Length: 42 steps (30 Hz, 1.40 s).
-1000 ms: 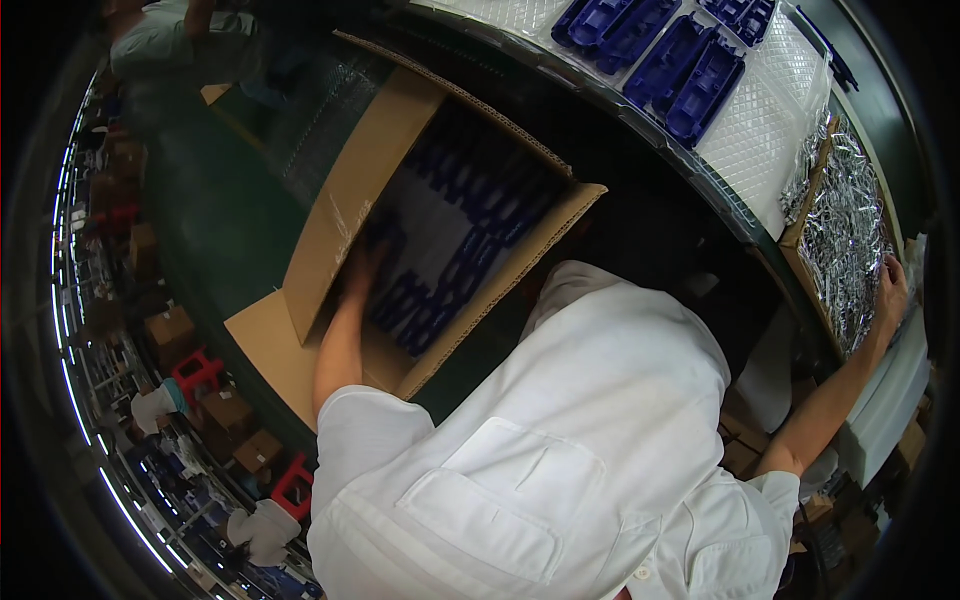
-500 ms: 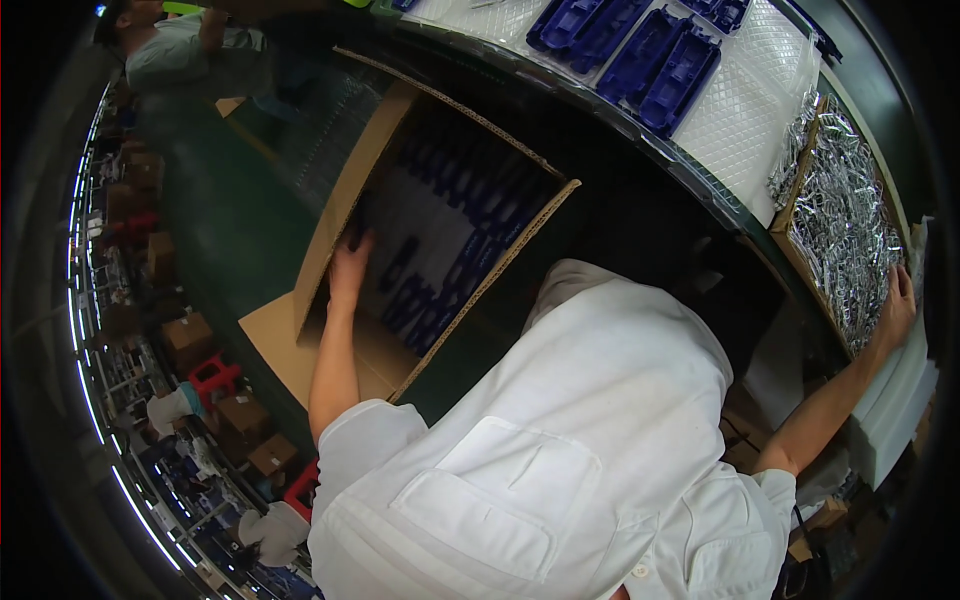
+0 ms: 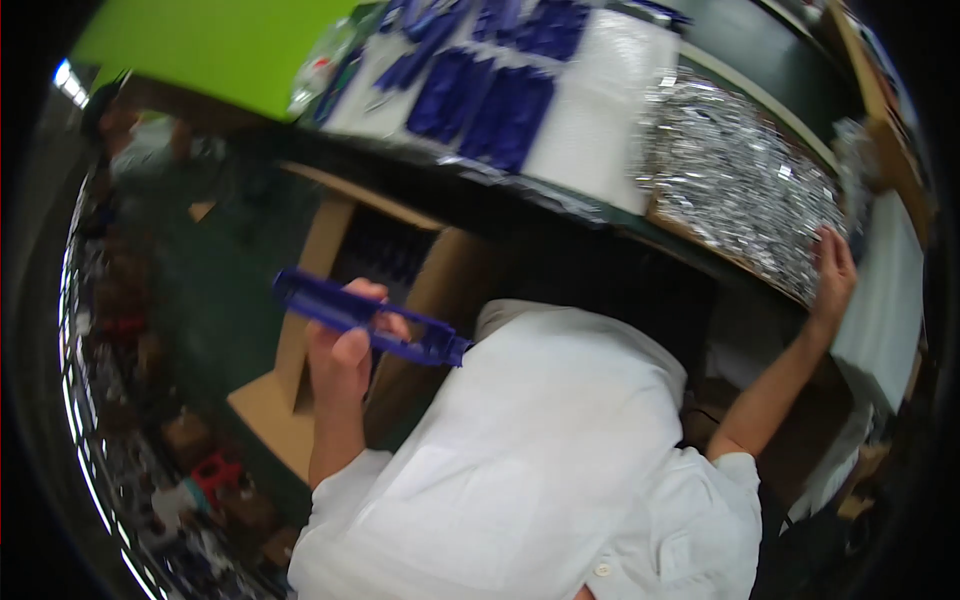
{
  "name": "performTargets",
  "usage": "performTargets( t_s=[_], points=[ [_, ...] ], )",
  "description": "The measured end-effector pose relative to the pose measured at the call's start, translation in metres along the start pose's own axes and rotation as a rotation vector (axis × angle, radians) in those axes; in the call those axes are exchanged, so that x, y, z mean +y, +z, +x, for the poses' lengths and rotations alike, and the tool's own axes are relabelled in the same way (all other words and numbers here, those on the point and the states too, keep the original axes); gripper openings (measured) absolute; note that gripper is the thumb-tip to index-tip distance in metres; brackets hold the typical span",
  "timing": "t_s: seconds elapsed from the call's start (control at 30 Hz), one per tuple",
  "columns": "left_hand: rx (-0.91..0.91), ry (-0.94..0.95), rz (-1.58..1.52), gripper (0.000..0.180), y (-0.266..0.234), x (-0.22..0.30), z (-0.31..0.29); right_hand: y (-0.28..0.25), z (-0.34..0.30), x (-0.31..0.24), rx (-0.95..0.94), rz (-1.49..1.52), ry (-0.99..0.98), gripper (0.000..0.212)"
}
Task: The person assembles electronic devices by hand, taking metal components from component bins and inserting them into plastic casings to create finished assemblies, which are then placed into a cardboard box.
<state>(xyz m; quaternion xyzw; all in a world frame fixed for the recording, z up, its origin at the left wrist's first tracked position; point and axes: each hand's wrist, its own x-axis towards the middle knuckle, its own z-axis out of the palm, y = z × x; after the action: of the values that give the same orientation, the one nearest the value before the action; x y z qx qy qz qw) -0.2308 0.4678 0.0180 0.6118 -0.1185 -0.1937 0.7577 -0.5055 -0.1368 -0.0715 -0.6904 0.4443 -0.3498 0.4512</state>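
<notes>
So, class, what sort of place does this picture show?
Probably a factory packing station: blue plastic trays lie in rows on the workbench, an open cardboard box stands below, and the left hand holds a blue tray.

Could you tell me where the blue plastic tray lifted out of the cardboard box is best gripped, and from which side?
Probably at its middle, from below. The blue tray is long, thin and flat, held nearly edge-on, so a mid-length grip keeps both ends balanced. The left hand already clasps it there, fingers wrapped over the long edge. The right hand rests on the box of silvery parts, apart from it.
</notes>
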Motion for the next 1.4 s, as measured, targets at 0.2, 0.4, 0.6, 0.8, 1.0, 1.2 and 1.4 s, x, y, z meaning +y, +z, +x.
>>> performTargets(
  t_s=[0.2, 0.4, 0.6, 0.8, 1.0, 1.2, 1.4],
  points=[
    [-0.273, -0.053, -0.064, 0.050, 0.110, -0.039, -0.009, 0.040, -0.104, -0.080, -0.051, 0.389, -0.119, 0.030],
    [-0.580, -0.366, -0.179, 0.064, 0.212, -0.078, 0.026, 0.007, -0.145, -0.085, -0.067, 0.565, -0.111, 0.043],
    [-0.763, -0.463, -0.397, 0.083, 0.260, -0.095, 0.050, -0.009, -0.158, -0.076, -0.128, 0.655, -0.170, 0.020],
    [-0.862, -0.508, -0.541, 0.111, 0.264, -0.106, 0.058, 0.001, -0.177, -0.084, -0.224, 0.689, -0.139, 0.022],
    [-0.871, -0.435, -0.382, 0.116, 0.252, -0.101, 0.055, 0.024, -0.179, -0.090, -0.298, 0.783, 0.249, 0.022],
    [-0.869, -0.433, -0.419, 0.124, 0.240, -0.104, 0.054, 0.046, -0.173, -0.096, -0.306, 0.702, 0.027, 0.013],
    [-1.003, -0.470, -0.405, 0.131, 0.229, -0.106, 0.072, 0.043, -0.169, -0.104, -0.387, 0.653, 0.123, 0.015]
  ],
)
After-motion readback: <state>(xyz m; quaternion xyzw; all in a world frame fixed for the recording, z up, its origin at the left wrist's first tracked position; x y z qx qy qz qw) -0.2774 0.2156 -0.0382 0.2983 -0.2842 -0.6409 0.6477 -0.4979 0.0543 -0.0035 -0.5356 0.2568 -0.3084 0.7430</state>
